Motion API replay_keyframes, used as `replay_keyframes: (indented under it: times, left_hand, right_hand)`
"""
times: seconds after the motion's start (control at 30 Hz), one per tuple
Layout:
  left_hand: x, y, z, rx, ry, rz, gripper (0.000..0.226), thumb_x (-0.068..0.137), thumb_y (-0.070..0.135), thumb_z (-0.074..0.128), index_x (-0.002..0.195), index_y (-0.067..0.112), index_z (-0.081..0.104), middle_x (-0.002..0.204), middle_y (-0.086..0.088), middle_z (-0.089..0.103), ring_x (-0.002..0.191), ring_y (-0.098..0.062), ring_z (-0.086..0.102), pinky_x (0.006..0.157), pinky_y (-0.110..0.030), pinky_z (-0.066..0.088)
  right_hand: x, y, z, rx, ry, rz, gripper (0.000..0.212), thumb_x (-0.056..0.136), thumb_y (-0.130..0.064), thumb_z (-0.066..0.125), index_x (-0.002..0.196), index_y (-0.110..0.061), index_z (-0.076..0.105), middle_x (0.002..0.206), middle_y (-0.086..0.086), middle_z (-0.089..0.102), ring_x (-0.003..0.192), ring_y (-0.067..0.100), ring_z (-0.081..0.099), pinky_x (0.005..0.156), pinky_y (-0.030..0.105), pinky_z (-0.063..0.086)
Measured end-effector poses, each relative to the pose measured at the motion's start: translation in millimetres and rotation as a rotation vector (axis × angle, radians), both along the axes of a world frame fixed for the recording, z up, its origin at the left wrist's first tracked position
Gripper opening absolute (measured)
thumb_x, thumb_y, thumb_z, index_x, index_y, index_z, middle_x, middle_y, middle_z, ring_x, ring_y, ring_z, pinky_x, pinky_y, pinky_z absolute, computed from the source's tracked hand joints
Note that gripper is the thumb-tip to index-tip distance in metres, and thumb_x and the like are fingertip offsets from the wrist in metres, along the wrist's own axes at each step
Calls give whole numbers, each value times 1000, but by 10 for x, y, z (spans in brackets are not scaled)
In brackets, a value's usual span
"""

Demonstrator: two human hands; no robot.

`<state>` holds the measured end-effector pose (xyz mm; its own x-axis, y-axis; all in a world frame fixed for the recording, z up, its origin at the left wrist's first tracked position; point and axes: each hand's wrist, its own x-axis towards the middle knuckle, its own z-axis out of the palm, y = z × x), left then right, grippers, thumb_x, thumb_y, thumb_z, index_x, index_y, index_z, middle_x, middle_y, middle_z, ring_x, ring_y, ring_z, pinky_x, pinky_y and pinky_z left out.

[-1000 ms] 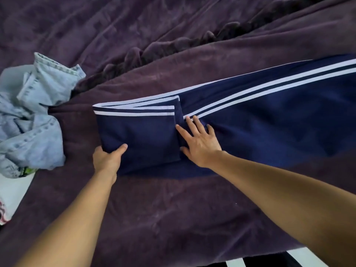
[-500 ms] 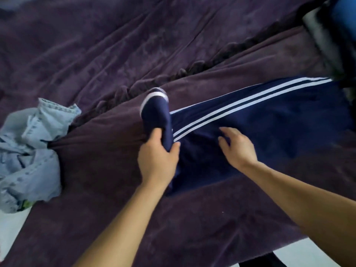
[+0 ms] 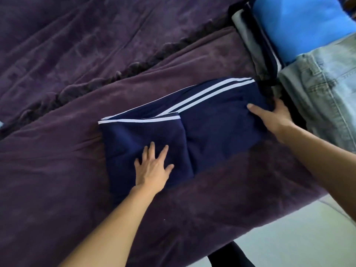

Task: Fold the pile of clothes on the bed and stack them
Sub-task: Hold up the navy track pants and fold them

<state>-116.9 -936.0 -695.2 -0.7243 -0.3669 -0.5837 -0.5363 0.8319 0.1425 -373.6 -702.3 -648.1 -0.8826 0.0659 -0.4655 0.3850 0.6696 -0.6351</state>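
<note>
Navy track pants [image 3: 221, 132] with white side stripes lie on the purple bedspread [image 3: 67, 180], in the middle of the view. Their left part is folded over on top. My left hand [image 3: 152, 168] presses flat on that folded part, fingers spread. My right hand [image 3: 275, 116] grips the right end of the pants, thumb on top and fingers tucked round the edge, right beside the stack. That stack at the right holds a bright blue garment [image 3: 300, 22] and folded light denim jeans [image 3: 327, 89].
Grey and dark folded items [image 3: 248, 35] lie at the stack's left side. A ruffled ridge of the bedspread [image 3: 125, 70] runs diagonally behind the pants. The bed's near edge and pale floor [image 3: 289, 237] are at the lower right.
My left hand carried the folded end rightward, laid it down and now lies flat on it. My right hand moved to the right end. The view panned right, losing the loose jeans pile.
</note>
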Motion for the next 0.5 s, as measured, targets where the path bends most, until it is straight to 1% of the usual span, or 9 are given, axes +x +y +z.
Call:
replay_keyframes:
  times: [0.07, 0.1, 0.13, 0.17, 0.23, 0.3, 0.4, 0.47, 0.5]
  left_hand:
    - [-87, 6, 10, 30, -2, 44, 63, 94, 53, 45, 149, 37, 19, 159, -6, 6, 145, -28, 9, 108, -54, 26]
    - [-132, -6, 45, 51, 36, 100, 61, 93, 50, 48, 148, 35, 25, 157, -6, 14, 143, -27, 16, 107, -51, 28]
    - [-157, -36, 96, 75, 98, 179, 57, 93, 46, 51, 145, 32, 32, 153, -5, 23, 139, -25, 25, 105, -49, 32]
    - [-158, -86, 156, 95, 174, 273, 53, 93, 41, 54, 142, 28, 40, 147, -4, 33, 134, -24, 34, 103, -46, 35]
    - [-73, -235, 290, 104, 292, 460, 42, 92, 31, 57, 133, 21, 51, 134, -3, 45, 123, -24, 46, 100, -46, 40]
    - [119, -430, 402, 65, 337, 605, 35, 92, 23, 58, 126, 14, 56, 127, -9, 51, 116, -28, 52, 98, -44, 43]
    - [538, -743, 508, -4, 333, 780, 30, 92, 15, 57, 121, 7, 60, 120, -19, 55, 109, -35, 55, 92, -36, 42]
    - [844, -934, 528, -37, 285, 884, 30, 91, 12, 55, 119, 4, 61, 118, -22, 58, 109, -38, 56, 91, -36, 41]
    - [992, -1015, 532, -49, 265, 937, 30, 90, 12, 56, 119, 3, 62, 118, -23, 60, 110, -39, 56, 92, -37, 42]
  right_hand:
    - [-27, -59, -10, -129, -231, 10, 56, 68, -45, 83, 115, -26, 60, 107, -10, 68, 88, 10, 65, 67, 29, 51]
    - [-17, -88, -9, -169, -316, 20, 49, 67, -43, 83, 108, -25, 65, 101, -9, 71, 84, 10, 66, 63, 28, 51]
    - [3, -115, 13, -189, -355, 21, 45, 67, -41, 84, 104, -22, 67, 97, -6, 73, 83, 12, 68, 63, 28, 52]
    - [24, -151, 72, -208, -342, 13, 42, 66, -38, 85, 101, -19, 70, 94, -3, 74, 83, 15, 70, 65, 29, 53]
    - [103, -257, 297, -267, -204, -5, 34, 64, -30, 86, 91, -13, 73, 88, 4, 75, 79, 19, 71, 65, 31, 56]
    - [269, -472, 588, -330, -57, 56, 32, 61, -32, 85, 81, -12, 73, 78, 1, 75, 71, 14, 70, 59, 29, 54]
    - [757, -1027, 978, -378, 61, 314, 40, 55, -50, 80, 78, -19, 71, 71, -4, 72, 64, 6, 62, 58, 32, 51]
    - [1165, -1464, 991, -257, 133, 541, 48, 57, -62, 72, 83, -21, 66, 74, -7, 69, 68, 10, 62, 63, 34, 49]
    - [1377, -1684, 930, -175, 170, 654, 50, 61, -64, 69, 91, -24, 64, 81, -8, 70, 76, 15, 65, 66, 34, 48]
